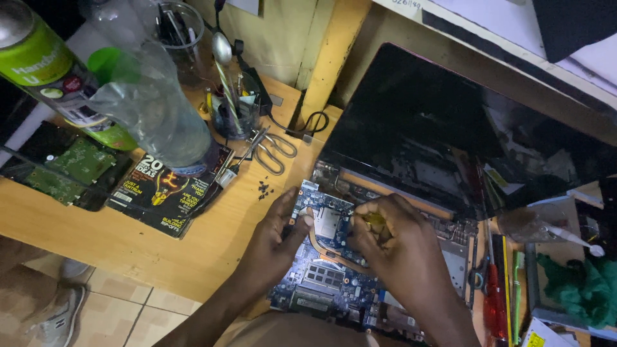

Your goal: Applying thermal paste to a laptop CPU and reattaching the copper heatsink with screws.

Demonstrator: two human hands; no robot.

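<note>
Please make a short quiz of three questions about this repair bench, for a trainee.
1. True or false: both hands rest on the blue circuit board.
2. Which item lies beside the magazine, toward the laptop screen? A) scissors B) hammer C) cup
3. Fill in: the red-handled screwdriver lies on the person's ____ side of the board.

Key
1. True: the left hand touches the board's left edge, and the right hand presses on its middle.
2. A, the scissors.
3. right
</note>
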